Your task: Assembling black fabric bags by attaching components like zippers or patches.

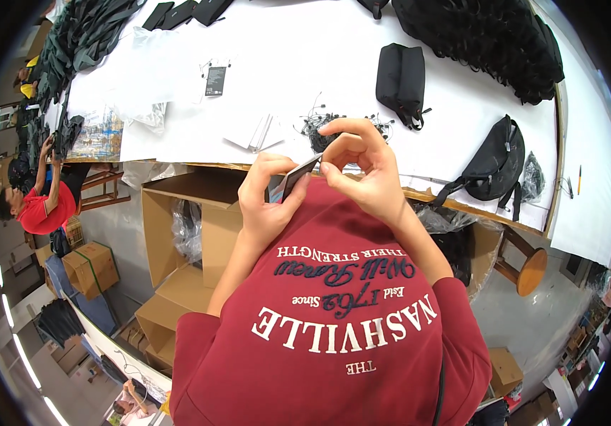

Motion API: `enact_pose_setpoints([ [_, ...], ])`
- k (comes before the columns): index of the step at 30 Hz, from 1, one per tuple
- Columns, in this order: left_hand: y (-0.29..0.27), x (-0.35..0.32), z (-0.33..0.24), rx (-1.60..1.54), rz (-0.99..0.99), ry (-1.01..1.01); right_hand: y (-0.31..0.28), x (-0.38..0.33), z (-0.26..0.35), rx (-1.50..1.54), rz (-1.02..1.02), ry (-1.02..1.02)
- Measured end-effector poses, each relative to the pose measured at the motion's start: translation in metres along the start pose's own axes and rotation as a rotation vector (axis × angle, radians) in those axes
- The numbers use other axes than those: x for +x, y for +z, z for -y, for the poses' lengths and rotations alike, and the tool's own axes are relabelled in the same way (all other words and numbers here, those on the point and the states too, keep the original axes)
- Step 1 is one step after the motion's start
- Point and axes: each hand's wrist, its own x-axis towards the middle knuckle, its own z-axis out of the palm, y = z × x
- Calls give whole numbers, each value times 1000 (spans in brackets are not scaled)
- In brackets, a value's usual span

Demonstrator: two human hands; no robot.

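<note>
My left hand (266, 192) grips a small flat dark card tag (295, 177) by its lower end, close to my chest. My right hand (359, 160) pinches the tag's upper corner between thumb and forefinger, the other fingers curled above it. Both hands hover over the near edge of a white-covered table (298, 64). Just beyond my fingers lies a tangle of thin black strings (320, 128). I wear a dark red sweatshirt with white lettering.
A black pouch (401, 82), a black waist bag (494, 167) and a heap of black bags (483, 42) lie on the table's right. White cards (256, 135) and a loose tag (215, 80) lie left. An open cardboard box (185, 227) stands below. A person in red (39, 202) works far left.
</note>
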Motion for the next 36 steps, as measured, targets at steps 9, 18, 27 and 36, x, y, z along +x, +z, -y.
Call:
enact_pose_setpoints([
  [9, -1, 4, -3, 145, 1, 138, 4, 1, -2, -184, -63, -146],
  [18, -4, 1, 5, -140, 32, -40, 0, 2, -2, -322, -126, -208],
  [27, -7, 15, 28, -632, 360, -682, -6, 11, -9, -447, 4, -144],
  [36, 23, 59, 31, -457, 403, -565, -34, 27, -23, 24, 1, 136],
])
